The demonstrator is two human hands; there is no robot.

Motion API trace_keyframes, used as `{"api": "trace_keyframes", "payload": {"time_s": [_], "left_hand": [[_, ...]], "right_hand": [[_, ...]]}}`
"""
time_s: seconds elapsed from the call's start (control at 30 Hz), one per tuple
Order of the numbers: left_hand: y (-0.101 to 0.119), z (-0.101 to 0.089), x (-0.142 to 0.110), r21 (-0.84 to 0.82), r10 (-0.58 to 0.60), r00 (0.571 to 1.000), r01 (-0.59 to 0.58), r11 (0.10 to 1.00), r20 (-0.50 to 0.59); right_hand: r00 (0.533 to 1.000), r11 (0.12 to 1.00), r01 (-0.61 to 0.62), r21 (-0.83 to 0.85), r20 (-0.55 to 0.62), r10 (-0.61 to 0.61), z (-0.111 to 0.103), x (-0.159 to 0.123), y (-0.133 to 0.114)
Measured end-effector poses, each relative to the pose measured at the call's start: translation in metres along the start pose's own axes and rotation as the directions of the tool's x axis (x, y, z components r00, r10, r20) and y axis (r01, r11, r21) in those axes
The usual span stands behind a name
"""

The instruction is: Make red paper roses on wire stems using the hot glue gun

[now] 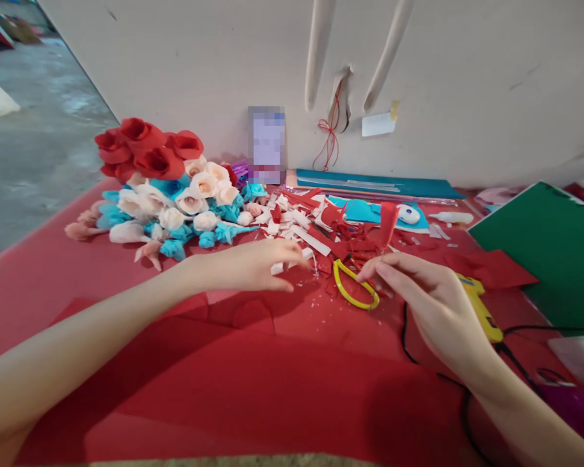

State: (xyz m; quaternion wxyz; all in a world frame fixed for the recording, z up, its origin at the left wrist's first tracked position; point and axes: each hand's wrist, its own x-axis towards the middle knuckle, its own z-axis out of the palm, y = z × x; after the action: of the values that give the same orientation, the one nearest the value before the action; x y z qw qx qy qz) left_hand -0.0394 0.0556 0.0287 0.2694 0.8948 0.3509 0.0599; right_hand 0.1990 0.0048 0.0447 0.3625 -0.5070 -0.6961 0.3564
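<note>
My right hand (428, 292) pinches the lower end of a small rolled red crepe paper piece (388, 224), which stands upright above the fingertips. Just left of those fingertips lie scissors with yellow handles (343, 292), their blades hidden among the scraps. My left hand (257, 263) hovers over the near edge of the white and red paper scraps (316, 241), its fingers loosely bent and apart from the thumb, with nothing seen in them. Under both arms, red paper sheets (253, 389) lie across the red tabletop (34, 285).
Paper roses in red (158, 162), white and blue are heaped at the left. A yellow glue gun (484, 308) with a black cord lies beside my right wrist. A green board (549, 253) leans at the right. Against the back wall stand a phone (267, 146) and blue sheets (379, 183).
</note>
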Motion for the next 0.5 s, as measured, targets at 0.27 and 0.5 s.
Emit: {"api": "trace_keyframes", "payload": {"time_s": [0.27, 0.5], "left_hand": [[0.001, -0.003, -0.012, 0.114, -0.032, 0.942, -0.007, 0.993, 0.334], [-0.004, -0.001, -0.009, 0.103, -0.048, 0.926, 0.010, 0.995, 0.375]], "right_hand": [[0.992, 0.999, -0.041, -0.004, 0.117, 0.042, 0.005, 0.001, -0.004], [0.991, 0.999, -0.045, -0.015, 0.129, 0.047, 0.005, 0.001, -0.005]]}}
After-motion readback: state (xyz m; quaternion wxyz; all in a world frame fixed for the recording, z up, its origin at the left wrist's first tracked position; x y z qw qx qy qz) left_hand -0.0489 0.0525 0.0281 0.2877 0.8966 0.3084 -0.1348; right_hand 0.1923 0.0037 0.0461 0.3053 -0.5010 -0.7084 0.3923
